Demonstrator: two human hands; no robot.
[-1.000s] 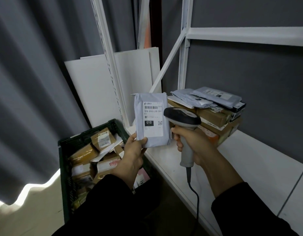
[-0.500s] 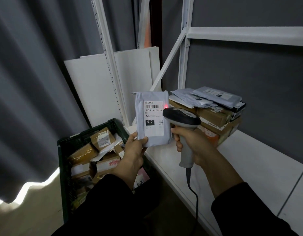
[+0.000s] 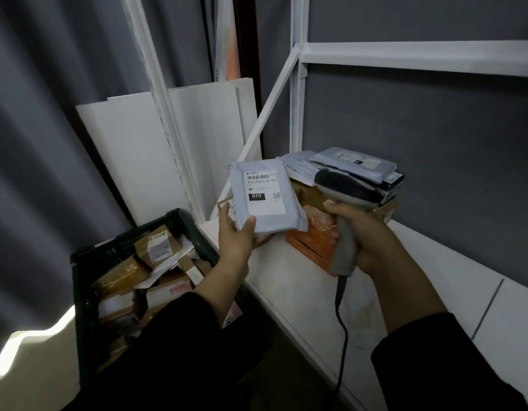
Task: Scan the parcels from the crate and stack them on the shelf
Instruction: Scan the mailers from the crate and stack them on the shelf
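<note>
My left hand (image 3: 236, 237) grips the lower left corner of a grey poly-mailer parcel (image 3: 264, 200), its white barcode label facing me, tilted back over the shelf's left end. My right hand (image 3: 362, 232) holds a grey corded barcode scanner (image 3: 345, 197) by its handle, head pointing left, just right of the parcel. Behind both, a stack of parcels (image 3: 354, 170) sits on the white shelf (image 3: 390, 295): brown cartons below, grey mailers on top. At lower left, a dark green crate (image 3: 87, 295) holds several cartons and mailers.
White shelf uprights (image 3: 156, 93) and a diagonal brace (image 3: 265, 108) rise at the shelf's left end. White boards (image 3: 129, 149) lean against the wall behind the crate. Grey curtain hangs at left. The scanner cable (image 3: 342, 330) dangles in front of the shelf edge.
The parcel has tilted back and moved right, toward the stack on the shelf. The scanner's red light seen half a second ago is off. The scanner has shifted right.
</note>
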